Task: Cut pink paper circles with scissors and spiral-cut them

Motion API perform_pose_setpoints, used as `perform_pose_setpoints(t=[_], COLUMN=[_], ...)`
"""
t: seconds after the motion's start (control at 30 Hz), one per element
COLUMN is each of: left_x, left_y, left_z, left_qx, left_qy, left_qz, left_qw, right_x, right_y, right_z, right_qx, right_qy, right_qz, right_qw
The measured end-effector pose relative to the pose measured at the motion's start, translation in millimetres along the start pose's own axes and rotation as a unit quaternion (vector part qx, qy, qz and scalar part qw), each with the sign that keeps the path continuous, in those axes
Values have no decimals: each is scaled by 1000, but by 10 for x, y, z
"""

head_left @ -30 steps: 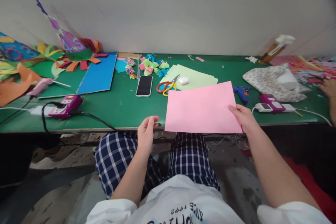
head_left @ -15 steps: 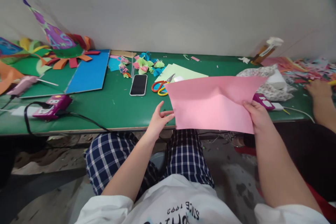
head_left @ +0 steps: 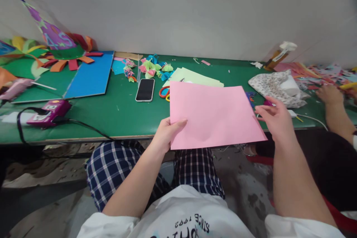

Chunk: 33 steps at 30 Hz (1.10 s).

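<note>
Green table [head_left: 119, 115] by white wall [head_left: 178, 11], left hand [head_left: 167, 134] pinching pink paper [head_left: 212, 115]

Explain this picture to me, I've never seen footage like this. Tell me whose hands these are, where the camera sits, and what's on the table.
There is no machine here: a person works with bare hands, and one camera worn on the head looks forward and down, showing their own arms. The left hand pinches the lower left corner of a pink sheet, held over the near edge of the green table. The right hand is open beside the sheet's right edge; whether it touches is unclear. On the table lie a black phone, scissors partly hidden behind the sheet, pale green sheets, a blue board, folded paper pieces, a magenta corded tool and a flowered cloth. The hand at far right belongs to someone else.
</note>
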<state>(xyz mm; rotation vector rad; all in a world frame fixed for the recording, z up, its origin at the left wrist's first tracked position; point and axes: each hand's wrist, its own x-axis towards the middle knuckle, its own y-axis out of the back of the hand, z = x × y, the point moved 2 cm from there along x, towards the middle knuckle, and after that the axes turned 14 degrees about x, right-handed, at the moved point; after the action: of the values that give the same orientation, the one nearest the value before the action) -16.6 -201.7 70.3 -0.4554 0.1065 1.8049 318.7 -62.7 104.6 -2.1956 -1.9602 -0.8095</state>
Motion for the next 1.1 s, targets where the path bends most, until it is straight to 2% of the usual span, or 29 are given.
perform_pose_setpoints(t=[0.07, 0.13, 0.17, 0.27, 0.37, 0.43, 0.53, 0.77, 0.93, 1.1], left_x=[-118, -231, -288, -468, -629, -705, -765, -817, -852, -833], left_y=[-14, -36, -49, -96, -146, -171, -191, -206, -207, -183], left_z=[43, 72, 85, 132, 181, 201, 204, 183, 169, 143], left_qx=[-7, -9, -8, 12, 46, 56, 48, 96, 122, 146], left_qy=[-11, -29, -45, -127, -184, -200, -212, -241, -252, -246], left_qz=[20, 42, 55, 92, 122, 137, 149, 151, 203, 191], left_qw=[1000, 999, 997, 987, 974, 969, 965, 954, 938, 939], right_x=[-127, -346, -475, -840, -1020, -1048, -1049, -1080, -1093, -1091], right_y=[-65, -241, -366, -780, -1082, -1192, -1246, -1226, -1228, -1234], right_z=[-224, -538, -708, -1204, -1486, -1567, -1611, -1638, -1632, -1598], right_qx=[-45, -22, -8, 28, 71, 85, 85, 64, 57, 70], right_qy=[18, 45, 52, 159, 193, 207, 231, 239, 253, 240], right_qz=[41, 20, -20, -155, -208, -214, -210, -226, -225, -231], right_qw=[998, 999, 998, 975, 956, 951, 946, 942, 939, 940])
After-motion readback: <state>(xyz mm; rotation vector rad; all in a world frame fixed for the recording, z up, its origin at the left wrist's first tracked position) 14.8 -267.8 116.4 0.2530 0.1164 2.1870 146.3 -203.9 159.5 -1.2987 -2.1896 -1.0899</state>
